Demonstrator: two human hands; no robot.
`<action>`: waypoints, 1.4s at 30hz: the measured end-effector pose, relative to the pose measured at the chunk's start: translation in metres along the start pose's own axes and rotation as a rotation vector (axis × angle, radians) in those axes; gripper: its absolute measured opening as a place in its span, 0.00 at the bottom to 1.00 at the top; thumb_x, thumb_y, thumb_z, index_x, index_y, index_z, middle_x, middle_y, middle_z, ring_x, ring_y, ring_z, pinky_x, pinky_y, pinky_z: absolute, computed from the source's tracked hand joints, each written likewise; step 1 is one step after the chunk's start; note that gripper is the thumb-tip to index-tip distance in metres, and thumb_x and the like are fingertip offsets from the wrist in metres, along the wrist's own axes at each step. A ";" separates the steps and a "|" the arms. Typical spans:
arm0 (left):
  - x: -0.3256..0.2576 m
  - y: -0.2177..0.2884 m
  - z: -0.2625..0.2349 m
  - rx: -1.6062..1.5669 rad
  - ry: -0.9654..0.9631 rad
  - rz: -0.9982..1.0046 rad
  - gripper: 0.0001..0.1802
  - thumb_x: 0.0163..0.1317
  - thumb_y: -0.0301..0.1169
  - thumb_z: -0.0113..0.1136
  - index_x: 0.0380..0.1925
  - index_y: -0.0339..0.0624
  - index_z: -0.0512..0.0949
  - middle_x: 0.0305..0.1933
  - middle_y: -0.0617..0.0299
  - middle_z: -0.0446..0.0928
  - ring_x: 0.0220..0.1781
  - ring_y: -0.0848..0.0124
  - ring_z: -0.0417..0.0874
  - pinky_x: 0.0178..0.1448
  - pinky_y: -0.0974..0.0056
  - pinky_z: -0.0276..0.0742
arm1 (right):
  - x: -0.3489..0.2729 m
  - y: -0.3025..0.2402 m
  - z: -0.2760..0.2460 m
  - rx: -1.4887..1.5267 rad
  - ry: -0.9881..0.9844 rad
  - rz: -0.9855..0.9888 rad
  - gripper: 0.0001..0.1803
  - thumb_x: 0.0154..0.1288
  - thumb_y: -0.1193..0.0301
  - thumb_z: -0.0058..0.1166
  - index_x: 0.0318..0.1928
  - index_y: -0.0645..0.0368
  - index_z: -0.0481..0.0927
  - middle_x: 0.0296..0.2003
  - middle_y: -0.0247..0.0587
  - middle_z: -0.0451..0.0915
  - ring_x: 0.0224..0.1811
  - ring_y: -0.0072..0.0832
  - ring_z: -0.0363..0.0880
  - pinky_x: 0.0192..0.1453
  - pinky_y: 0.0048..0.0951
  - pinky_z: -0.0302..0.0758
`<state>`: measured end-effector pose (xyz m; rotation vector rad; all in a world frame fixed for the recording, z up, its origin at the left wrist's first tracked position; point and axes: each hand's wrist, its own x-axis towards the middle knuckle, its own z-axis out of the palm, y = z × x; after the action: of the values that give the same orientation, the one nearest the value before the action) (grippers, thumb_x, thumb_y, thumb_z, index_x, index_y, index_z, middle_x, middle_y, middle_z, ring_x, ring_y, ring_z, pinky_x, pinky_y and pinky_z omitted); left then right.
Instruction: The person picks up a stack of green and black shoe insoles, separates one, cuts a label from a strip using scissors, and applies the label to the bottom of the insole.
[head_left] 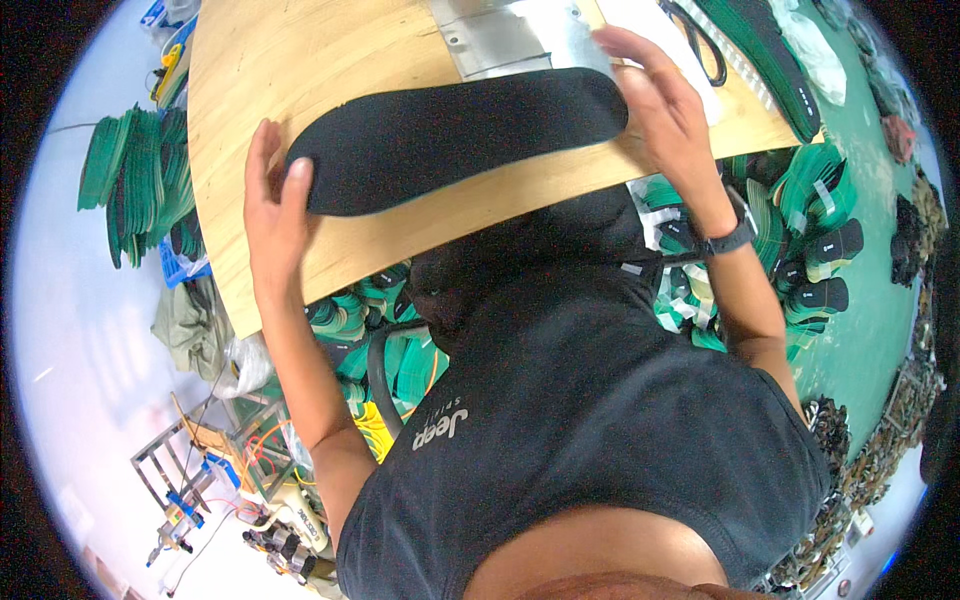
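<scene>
Your left hand (268, 205), at nine o'clock of the black insole (460, 135), lies nearly flat, thumb pressed on the insole's rounded end and fingers spread along its edge. Your right hand (665, 105), at three o'clock, is likewise spread wide, palm and fingers laid over the opposite end; neither hand closes around it. The insole rests flat on the wooden table (300, 60). Green-and-black insole stacks (135, 180) sit at nine o'clock beyond the table.
</scene>
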<state>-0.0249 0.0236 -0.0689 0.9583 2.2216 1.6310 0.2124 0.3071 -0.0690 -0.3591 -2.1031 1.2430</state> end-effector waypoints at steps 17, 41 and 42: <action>-0.001 0.006 -0.011 -0.062 -0.282 0.080 0.58 0.32 0.39 0.81 0.66 0.34 0.60 0.65 0.51 0.66 0.66 0.61 0.68 0.70 0.60 0.61 | -0.015 -0.020 -0.006 -0.192 -0.253 0.116 0.41 0.51 0.62 0.70 0.65 0.59 0.66 0.52 0.48 0.74 0.44 0.32 0.75 0.48 0.29 0.72; 0.014 -0.015 -0.027 0.013 -0.352 0.111 0.54 0.32 0.33 0.79 0.65 0.39 0.63 0.60 0.54 0.70 0.62 0.62 0.71 0.66 0.62 0.65 | -0.032 -0.015 -0.001 -0.330 -0.100 -0.004 0.41 0.48 0.64 0.71 0.62 0.61 0.66 0.47 0.51 0.72 0.48 0.42 0.72 0.53 0.35 0.71; 0.014 -0.015 -0.027 0.026 -0.355 0.161 0.57 0.32 0.32 0.79 0.67 0.40 0.61 0.61 0.53 0.69 0.62 0.62 0.71 0.66 0.61 0.65 | -0.032 -0.015 0.000 -0.352 -0.097 -0.014 0.42 0.48 0.64 0.71 0.62 0.62 0.65 0.48 0.52 0.72 0.48 0.43 0.72 0.54 0.35 0.71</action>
<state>-0.0555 0.0092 -0.0702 1.3462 1.9731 1.3639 0.2378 0.2822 -0.0696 -0.4434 -2.4071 0.8940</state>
